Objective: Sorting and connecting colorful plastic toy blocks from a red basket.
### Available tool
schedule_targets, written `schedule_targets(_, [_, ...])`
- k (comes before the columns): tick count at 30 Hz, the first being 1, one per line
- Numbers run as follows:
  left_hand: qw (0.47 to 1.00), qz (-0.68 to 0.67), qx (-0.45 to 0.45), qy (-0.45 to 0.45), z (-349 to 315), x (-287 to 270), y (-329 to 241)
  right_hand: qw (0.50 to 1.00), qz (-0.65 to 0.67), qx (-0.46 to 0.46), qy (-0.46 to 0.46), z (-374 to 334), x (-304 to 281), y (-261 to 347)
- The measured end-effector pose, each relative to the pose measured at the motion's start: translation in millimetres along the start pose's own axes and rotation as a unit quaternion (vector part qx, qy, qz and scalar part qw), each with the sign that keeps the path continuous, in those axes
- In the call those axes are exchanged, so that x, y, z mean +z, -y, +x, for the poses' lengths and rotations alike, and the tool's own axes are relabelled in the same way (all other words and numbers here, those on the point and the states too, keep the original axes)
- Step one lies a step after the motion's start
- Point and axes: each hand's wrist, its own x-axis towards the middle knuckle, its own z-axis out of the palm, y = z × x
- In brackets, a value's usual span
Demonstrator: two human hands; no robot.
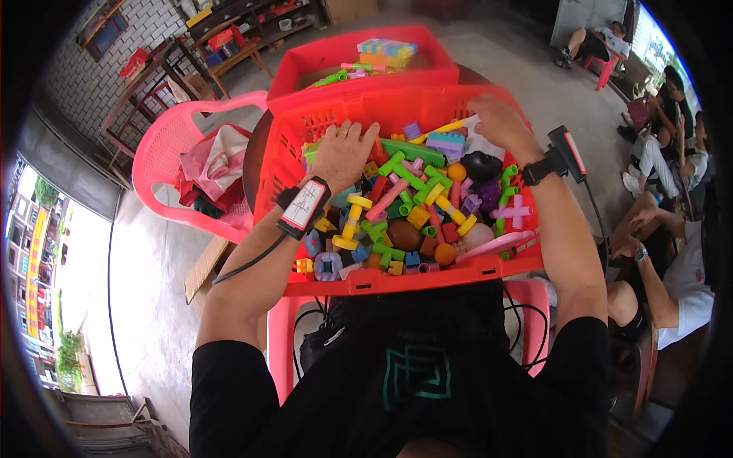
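A red plastic basket (366, 285) stands in front of me, full of mixed toy building pieces. My left hand (345, 156) lies palm down on the pieces at the basket's left side, its fingers apart. Toward the back right, my right hand (500, 126) reaches in with curled fingers, next to the end of a yellow stick (443, 131) and a crumpled white piece (482, 143). Whatever those fingers hold is hidden. Between the hands lie a green tube connector (405, 172), a blue-and-purple block (445, 143) and a yellow dumbbell-shaped piece (352, 221).
Behind the basket is a red tray (321, 57) holding a stack of pastel blocks (388, 52) and several tubes. A pink chair (164, 145) with cloths (217, 164) stands on the left. People (664, 259) sit on the right. Cables (592, 214) run from both wrist devices.
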Motion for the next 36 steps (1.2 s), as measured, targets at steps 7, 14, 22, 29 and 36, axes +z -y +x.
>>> schedule_targets(7, [0.997,0.007,-0.049,0.059,-1,0,-2,0.994,0.069,-0.079,0.030,-3,20,33])
schedule_targets(14, [0.997,0.003,-0.069,0.028,-6,-2,5,0.997,0.031,-0.035,0.065,-2,28,33])
schedule_targets(22, [0.978,-0.178,-0.113,-0.007,3,-7,6,0.993,0.073,0.013,0.094,0,23,34])
schedule_targets(29, [0.920,-0.320,-0.226,0.020,3,-10,17,0.995,0.034,-0.026,0.089,-1,16,47])
schedule_targets(36, [0.942,-0.244,-0.211,0.088,5,-17,14,0.983,0.100,-0.154,-0.026,3,20,53])
